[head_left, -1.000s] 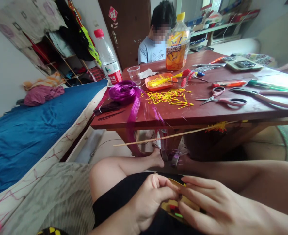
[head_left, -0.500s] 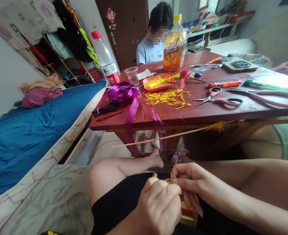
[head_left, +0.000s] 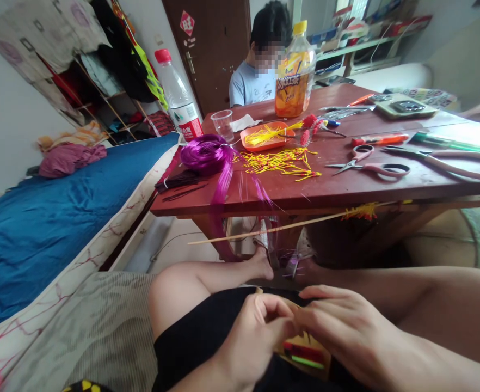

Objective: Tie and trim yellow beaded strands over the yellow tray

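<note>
My left hand (head_left: 254,335) and my right hand (head_left: 344,326) meet over my lap, fingertips bent together. Whatever sits between them is too small or hidden to make out. Just below lies a tan wooden-looking piece (head_left: 325,348) with a red and black strip (head_left: 303,350) and a bright green strip (head_left: 306,362); my fingers cover much of it. On the table, a hank of purple thread (head_left: 207,154) hangs over the front edge, beside bundles of yellow strands with red bits (head_left: 278,161).
The red-brown table (head_left: 232,193) holds scissors (head_left: 370,163), pliers (head_left: 444,159), an orange tray (head_left: 264,142), a tea bottle (head_left: 295,76) and a red-capped bottle (head_left: 179,100). A thin stick (head_left: 264,231) lies under the table's edge. A person (head_left: 251,81) sits opposite.
My left hand has turned, its thumb now showing toward my right fingers. The right hand has shifted a little right and turned knuckles up. More of the red and green strips shows.
</note>
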Tool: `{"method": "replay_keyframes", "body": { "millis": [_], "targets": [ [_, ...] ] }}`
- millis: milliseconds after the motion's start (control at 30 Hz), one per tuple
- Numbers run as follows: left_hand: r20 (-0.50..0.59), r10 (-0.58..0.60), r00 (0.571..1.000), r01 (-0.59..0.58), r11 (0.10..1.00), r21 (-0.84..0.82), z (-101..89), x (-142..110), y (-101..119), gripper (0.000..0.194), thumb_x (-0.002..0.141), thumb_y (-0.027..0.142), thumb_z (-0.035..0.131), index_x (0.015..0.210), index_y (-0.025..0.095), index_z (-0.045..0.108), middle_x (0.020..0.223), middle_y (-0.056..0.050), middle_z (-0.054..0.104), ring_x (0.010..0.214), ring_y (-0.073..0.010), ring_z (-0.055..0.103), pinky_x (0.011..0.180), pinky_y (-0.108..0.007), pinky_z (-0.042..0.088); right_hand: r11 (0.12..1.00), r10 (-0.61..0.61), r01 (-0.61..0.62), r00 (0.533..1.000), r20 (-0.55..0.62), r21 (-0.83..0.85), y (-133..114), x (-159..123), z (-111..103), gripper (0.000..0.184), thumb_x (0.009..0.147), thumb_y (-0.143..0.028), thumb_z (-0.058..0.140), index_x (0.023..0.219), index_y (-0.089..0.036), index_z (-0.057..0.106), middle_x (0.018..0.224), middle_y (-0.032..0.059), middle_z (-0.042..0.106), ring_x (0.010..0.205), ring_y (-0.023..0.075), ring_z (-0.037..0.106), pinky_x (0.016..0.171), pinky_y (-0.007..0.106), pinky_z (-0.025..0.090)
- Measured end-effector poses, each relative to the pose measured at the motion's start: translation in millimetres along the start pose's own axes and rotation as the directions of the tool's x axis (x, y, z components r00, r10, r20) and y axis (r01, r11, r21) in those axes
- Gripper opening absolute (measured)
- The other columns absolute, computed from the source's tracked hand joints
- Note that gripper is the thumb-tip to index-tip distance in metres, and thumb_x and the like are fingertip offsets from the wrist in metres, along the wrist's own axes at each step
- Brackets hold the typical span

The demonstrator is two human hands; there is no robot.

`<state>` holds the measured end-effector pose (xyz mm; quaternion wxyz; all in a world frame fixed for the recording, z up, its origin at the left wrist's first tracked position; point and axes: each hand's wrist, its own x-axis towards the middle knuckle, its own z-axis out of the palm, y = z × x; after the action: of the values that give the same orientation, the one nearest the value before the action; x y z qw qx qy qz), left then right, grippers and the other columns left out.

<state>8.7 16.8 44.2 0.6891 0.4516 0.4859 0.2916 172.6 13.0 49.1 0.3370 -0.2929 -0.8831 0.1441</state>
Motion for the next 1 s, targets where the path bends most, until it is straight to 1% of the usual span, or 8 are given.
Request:
{"method": "replay_keyframes", "body": {
  "millis": [133,267,367,467,600,767,867,1000],
  "targets": [
    [0.137,0.729,0.671,-0.597,0.421,0.683,-3.4,-5.9,-5.5,0.016,0.07,0.005,0.05,0.059,0.015,0.057,0.08,-0.006,0.057,0.07,-0.0149,0.05,0.063,-0.026,0.041,0.516,0.577,-0.667,0.735,0.357,0.538,2.1,6.7,12.4,0.028,0.088,-0.041,0.041,0.071,-0.019,0.046,0.053,-0.003,0.053,0.042,0.0094,0.05,0.038,0.019,0.037],
    [0.482,0.816,0.319,-0.679,-0.158,0.717,-9.7,-5.7,-9.6,0.017,0.073,0.0,0.047,0.072,0.012,0.059,0.076,-0.007,0.066,0.065,-0.0153,0.051,0.063,-0.03,0.039,0.029,0.525,-0.729,0.593,0.61,0.684,9.2,10.1,20.7,0.041,0.074,-0.061,0.049,0.071,-0.02,0.039,0.043,-0.0054,0.05,0.029,0.0074,0.042,0.029,0.015,0.028],
    [0.304,0.734,0.607,-0.671,0.267,0.692,-8.5,-4.7,-0.9,0.017,0.072,0.003,0.048,0.064,0.015,0.059,0.069,-0.004,0.066,0.061,-0.0141,0.052,0.061,-0.028,0.038,0.316,0.588,-0.688,0.682,0.434,0.653,8.0,7.7,12.2,0.03,0.083,-0.049,0.045,0.079,-0.019,0.045,0.05,-0.0032,0.055,0.037,0.0099,0.05,0.033,0.018,0.037],
    [0.058,0.152,0.987,-0.162,0.955,0.247,-5.1,-3.0,8.4,0.01,0.065,0.011,0.055,0.056,0.015,0.058,0.061,-0.002,0.062,0.056,-0.0115,0.05,0.056,-0.023,0.037,0.924,0.237,-0.247,0.969,0.071,0.291,2.4,2.8,-3.6,0.014,0.089,-0.021,0.04,0.094,-0.018,0.053,0.066,0.0021,0.065,0.057,0.0135,0.061,0.06,0.025,0.051],
    [0.106,-0.297,0.949,0.315,0.914,-0.256,-2.9,0.7,6.5,0.002,0.05,0.013,0.06,0.051,0.013,0.058,0.047,0.004,0.05,0.047,-0.0059,0.041,0.053,-0.018,0.034,0.917,-0.322,0.317,0.946,0.02,-0.242,-0.4,-2.7,-13.1,0.037,0.09,-0.006,0.027,0.088,-0.015,0.063,0.061,0.0036,0.066,0.055,0.0144,0.063,0.086,0.029,0.048],
    [0.009,0.036,0.999,-0.036,0.998,0.045,-0.4,-3.2,2.8,0.007,0.063,0.017,0.061,0.056,0.014,0.059,0.065,-0.002,0.056,0.061,-0.0118,0.051,0.06,-0.023,0.039,0.995,0.077,-0.079,0.996,0.032,0.067,-1.3,-0.4,-3.8,0.043,0.096,-0.02,0.021,0.076,-0.016,0.059,0.06,0.003,0.062,0.053,0.013,0.059,0.069,0.026,0.052],
    [0.08,0.637,0.766,-0.545,0.58,0.605,-1.4,-8.0,-1.6,0.015,0.069,0.007,0.053,0.058,0.015,0.058,0.081,-0.006,0.059,0.069,-0.0147,0.051,0.061,-0.026,0.04,0.603,0.553,-0.621,0.778,0.299,0.5,0.5,4.9,8.1,0.029,0.091,-0.038,0.039,0.072,-0.019,0.05,0.056,-0.0015,0.056,0.045,0.0102,0.052,0.041,0.019,0.042],
    [0.433,0.842,0.322,-0.651,-0.136,0.747,-5.7,-9.5,-9.0,0.017,0.071,0.0,0.049,0.069,0.013,0.059,0.075,-0.005,0.067,0.06,-0.0141,0.052,0.059,-0.03,0.036,-0.001,0.522,-0.718,0.593,0.613,0.696,7.4,9.4,20.5,0.038,0.076,-0.056,0.051,0.072,-0.019,0.044,0.043,-0.0053,0.051,0.029,0.006,0.041,0.029,0.014,0.027]
  ]
}}
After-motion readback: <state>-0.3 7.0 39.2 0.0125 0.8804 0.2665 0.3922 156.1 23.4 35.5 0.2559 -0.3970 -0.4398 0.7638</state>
